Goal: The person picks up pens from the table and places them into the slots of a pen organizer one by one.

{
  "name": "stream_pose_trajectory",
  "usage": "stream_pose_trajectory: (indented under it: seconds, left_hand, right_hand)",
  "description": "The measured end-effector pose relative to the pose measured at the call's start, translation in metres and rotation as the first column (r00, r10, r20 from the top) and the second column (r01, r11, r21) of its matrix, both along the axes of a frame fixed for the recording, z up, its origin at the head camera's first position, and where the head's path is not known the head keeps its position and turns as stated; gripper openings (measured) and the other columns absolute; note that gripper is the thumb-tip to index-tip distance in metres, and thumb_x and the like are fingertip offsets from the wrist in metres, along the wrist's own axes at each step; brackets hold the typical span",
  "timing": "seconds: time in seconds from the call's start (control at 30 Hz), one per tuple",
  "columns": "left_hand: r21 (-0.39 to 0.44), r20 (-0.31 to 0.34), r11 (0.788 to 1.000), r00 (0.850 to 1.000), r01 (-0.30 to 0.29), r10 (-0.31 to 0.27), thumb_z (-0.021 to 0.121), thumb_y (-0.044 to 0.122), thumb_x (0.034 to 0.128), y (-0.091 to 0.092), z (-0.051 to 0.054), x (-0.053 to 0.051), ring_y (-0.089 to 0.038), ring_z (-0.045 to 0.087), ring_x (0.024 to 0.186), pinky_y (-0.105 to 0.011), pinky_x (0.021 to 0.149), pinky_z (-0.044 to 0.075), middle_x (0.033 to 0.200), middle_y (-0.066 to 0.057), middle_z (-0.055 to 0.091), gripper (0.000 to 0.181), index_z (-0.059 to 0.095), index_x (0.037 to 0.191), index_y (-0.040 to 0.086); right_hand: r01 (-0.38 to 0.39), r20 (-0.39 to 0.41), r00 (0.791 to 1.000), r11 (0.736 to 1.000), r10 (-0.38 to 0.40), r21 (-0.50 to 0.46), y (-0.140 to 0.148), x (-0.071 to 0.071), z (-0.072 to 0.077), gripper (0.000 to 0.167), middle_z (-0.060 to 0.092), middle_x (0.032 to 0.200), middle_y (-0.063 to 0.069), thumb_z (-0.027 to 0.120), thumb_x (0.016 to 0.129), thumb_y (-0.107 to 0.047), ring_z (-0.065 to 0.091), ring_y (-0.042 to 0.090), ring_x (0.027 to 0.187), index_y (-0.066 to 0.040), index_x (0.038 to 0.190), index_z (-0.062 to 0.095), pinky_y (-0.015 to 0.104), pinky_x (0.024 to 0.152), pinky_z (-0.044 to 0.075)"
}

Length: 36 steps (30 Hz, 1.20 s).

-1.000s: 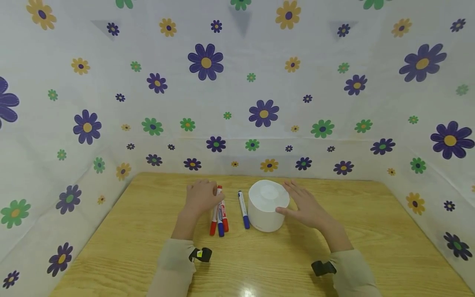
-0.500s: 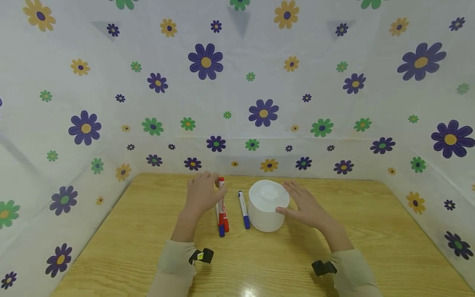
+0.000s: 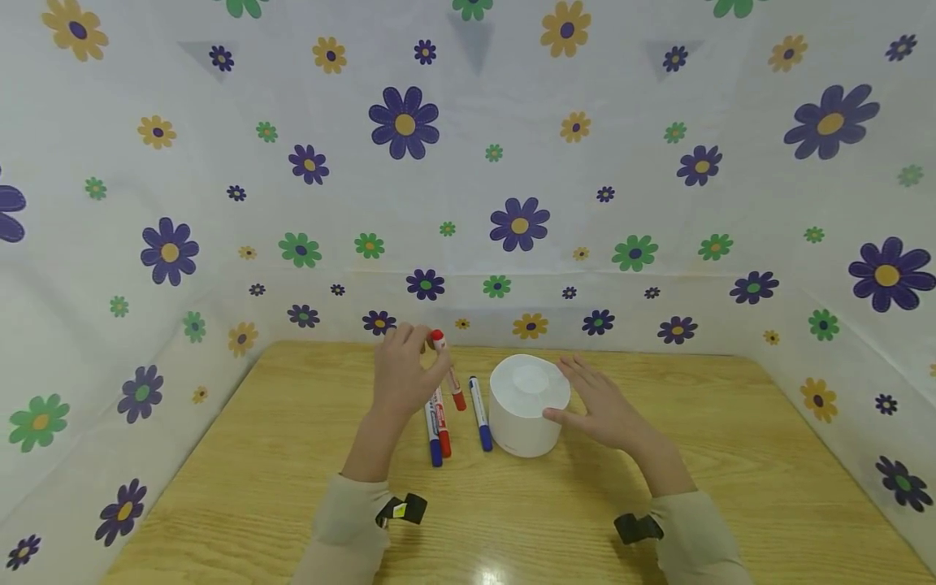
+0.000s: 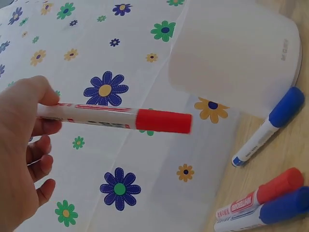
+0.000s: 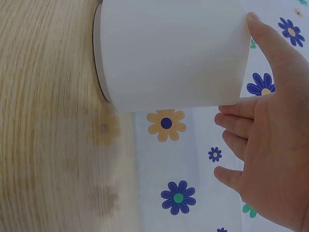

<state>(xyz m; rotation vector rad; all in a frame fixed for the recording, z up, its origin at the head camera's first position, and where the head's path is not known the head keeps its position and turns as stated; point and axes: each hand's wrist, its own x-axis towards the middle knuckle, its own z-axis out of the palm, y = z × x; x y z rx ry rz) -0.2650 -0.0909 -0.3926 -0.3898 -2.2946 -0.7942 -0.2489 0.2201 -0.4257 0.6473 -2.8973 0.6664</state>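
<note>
My left hand (image 3: pixel 405 370) pinches a red-capped whiteboard marker (image 4: pixel 111 117) between thumb and forefinger, held up off the table; its other fingers are loosely bent. In the head view the marker slants, its red cap end (image 3: pixel 459 400) towards me. Below the hand lie a blue-capped marker (image 3: pixel 435 443) and another red-capped marker (image 3: pixel 443 437), side by side. My right hand (image 3: pixel 603 406) rests at the right side of a white round container (image 3: pixel 522 435); thumb and fingertips touch its upper edge, fingers extended. In the right wrist view the container (image 5: pixel 174 53) stands beside that hand.
Another blue-capped marker (image 3: pixel 479 414) lies just left of the container. Everything stands on a wooden table (image 3: pixel 468 520). A white cloth with printed flowers (image 3: pixel 468 187) hangs behind the table and along both sides.
My left hand has lifted the red-capped marker from beside the other two, raised it and swung its lower end to the right. My right hand and the container have stayed put.
</note>
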Motion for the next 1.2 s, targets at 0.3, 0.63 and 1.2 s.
stream_pose_trajectory:
  seconds: [0.3, 0.63, 1.2]
  left_hand:
    - [0.218, -0.18, 0.97, 0.981, 0.106, -0.066, 0.064, 0.02, 0.0842, 0.011, -0.004, -0.005, -0.022, 0.043, 0.079, -0.033, 0.074, 0.033, 0.081, -0.009, 0.052, 0.016, 0.061, 0.088, 0.005]
    - [0.339, -0.268, 0.917, 0.956, 0.211, -0.121, 0.062, 0.013, 0.0862, 0.017, -0.006, -0.015, -0.024, 0.048, 0.083, -0.033, 0.08, 0.038, 0.084, -0.012, 0.054, 0.014, 0.062, 0.093, 0.001]
    - [0.236, -0.193, 0.948, 0.967, 0.212, -0.168, 0.07, 0.02, 0.0817, 0.016, -0.007, -0.013, -0.023, 0.044, 0.084, -0.035, 0.077, 0.037, 0.084, -0.009, 0.054, 0.02, 0.065, 0.089, 0.002]
  right_hand:
    - [0.005, 0.014, 1.0, 1.0, -0.005, -0.004, -0.002, -0.001, 0.002, 0.09, 0.025, 0.16, 0.017, 0.06, 0.087, -0.057, 0.013, 0.038, 0.15, -0.004, 0.152, 0.028, 0.061, 0.117, 0.014]
    - [0.03, 0.026, 0.999, 1.0, -0.031, 0.002, -0.005, -0.006, 0.004, 0.09, 0.026, 0.16, 0.017, 0.059, 0.087, -0.059, 0.014, 0.039, 0.15, -0.005, 0.152, 0.029, 0.065, 0.115, 0.016]
    - [0.052, 0.027, 0.998, 0.999, -0.052, -0.003, -0.01, -0.001, 0.007, 0.089, 0.027, 0.159, 0.017, 0.058, 0.087, -0.06, 0.015, 0.04, 0.149, -0.005, 0.151, 0.03, 0.066, 0.114, 0.017]
